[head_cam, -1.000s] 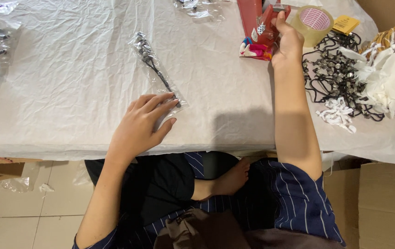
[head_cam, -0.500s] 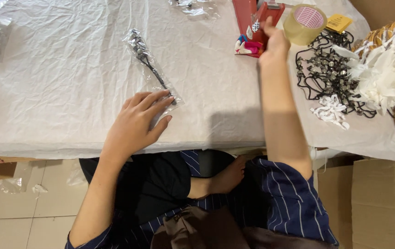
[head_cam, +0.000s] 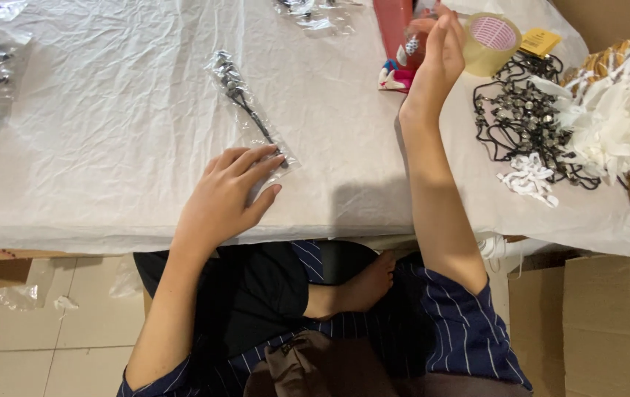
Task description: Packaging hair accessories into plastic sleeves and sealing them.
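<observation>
— Two hands over one white-covered table (head_cam: 109, 184). Largest item first?

— The table, crumpled sheet on top. Next, the clear packet (head_cam: 250, 117) with a dark cord inside, long axis running from far-left toward the near-right.

— Which hand has it?

— Left hand (head_cam: 223, 198), flat, fingers spread, pressing the packet's near end. Nothing gripped.

— And the other?

— Right hand (head_cam: 436, 55), well apart at the far edge, fingers curled by a red container (head_cam: 396, 22); whether it grips, I cannot tell. Tape roll (head_cam: 490, 43) just beside.

Short navy sleeves with thin white pinstripes (head_cam: 462, 323), black trousers (head_cam: 256, 294), brown cloth at the waist (head_cam: 315, 367), one bare foot (head_cam: 366, 283).
</observation>
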